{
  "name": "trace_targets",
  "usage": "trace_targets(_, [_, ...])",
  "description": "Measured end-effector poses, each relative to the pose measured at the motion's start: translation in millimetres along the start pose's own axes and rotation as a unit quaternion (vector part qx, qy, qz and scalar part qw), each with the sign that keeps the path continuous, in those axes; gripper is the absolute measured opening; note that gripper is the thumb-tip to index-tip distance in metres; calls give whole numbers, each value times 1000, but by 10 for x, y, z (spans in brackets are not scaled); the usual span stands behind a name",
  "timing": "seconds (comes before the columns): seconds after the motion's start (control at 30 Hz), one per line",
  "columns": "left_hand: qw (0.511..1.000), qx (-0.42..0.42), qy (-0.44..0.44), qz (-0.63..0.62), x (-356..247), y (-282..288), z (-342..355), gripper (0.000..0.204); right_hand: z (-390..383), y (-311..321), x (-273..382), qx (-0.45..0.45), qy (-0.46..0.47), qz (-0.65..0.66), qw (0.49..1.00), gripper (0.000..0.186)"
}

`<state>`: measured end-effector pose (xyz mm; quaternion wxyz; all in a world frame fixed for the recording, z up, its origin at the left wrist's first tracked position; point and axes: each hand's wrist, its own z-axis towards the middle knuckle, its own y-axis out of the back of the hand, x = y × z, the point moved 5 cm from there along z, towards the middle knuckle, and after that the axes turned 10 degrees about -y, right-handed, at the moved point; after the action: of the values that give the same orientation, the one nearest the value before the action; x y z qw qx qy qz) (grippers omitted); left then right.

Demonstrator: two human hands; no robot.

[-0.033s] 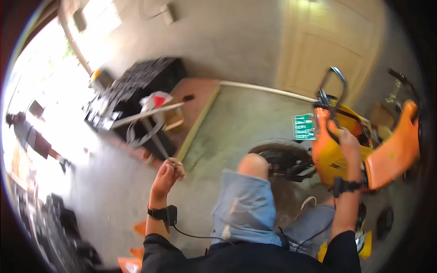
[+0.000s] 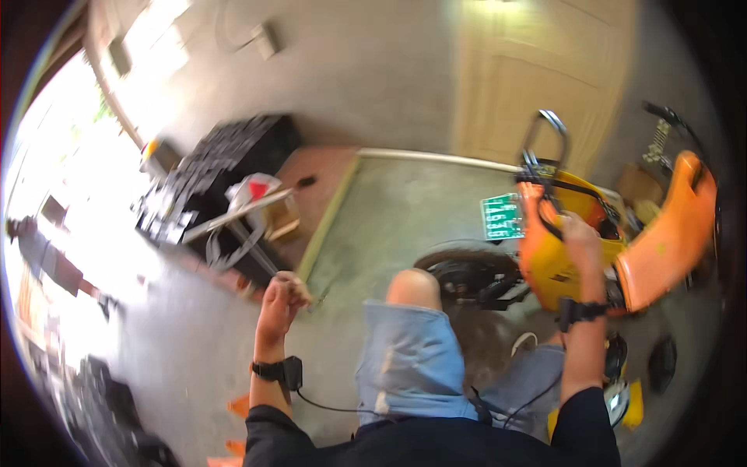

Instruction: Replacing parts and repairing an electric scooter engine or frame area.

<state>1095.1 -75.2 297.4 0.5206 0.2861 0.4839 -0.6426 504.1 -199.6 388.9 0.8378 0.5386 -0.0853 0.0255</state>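
A scooter with glossy orange and yellow body panels [image 2: 554, 284] stands at the right of the frame, its black rear wheel [image 2: 436, 261] toward the centre. The right hand [image 2: 582, 241] is at the scooter's yellow side, by the upper edge of the body, fingers curled downward; blur hides whether they clamp on that edge or only rest there. Just above and left of this hand rises a black looped grab rail [image 2: 552, 118], with a green rectangular plate with white characters [image 2: 502, 216] at the tail below it. A broad, curved orange panel [image 2: 661, 249] and a black handlebar [image 2: 685, 124] fill the far right.

The left hand [image 2: 280, 303] is left of centre, well apart from the scooter, with fingers bent and tips drawn close; I cannot tell whether something thin is pinched between them. Each of the 2 wrists wears a black band, and a thin black cable [image 2: 334, 407] runs from the left band toward the waist. Light blue denim shorts [image 2: 412, 350] show at lower centre, a pale panelled door [image 2: 537, 93] at upper right, and another person [image 2: 50, 257] at far left.
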Motion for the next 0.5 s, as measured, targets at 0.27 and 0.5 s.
trace_targets(0.27, [968,145,-73,-192,67,-2250,1115,34,14,-5,-160,-18,-117,52,992,39])
trace_targets(0.5, [971,204,-116,-44,700,-3744,1200,41,-55,155,-284,0,-162,148,976,57])
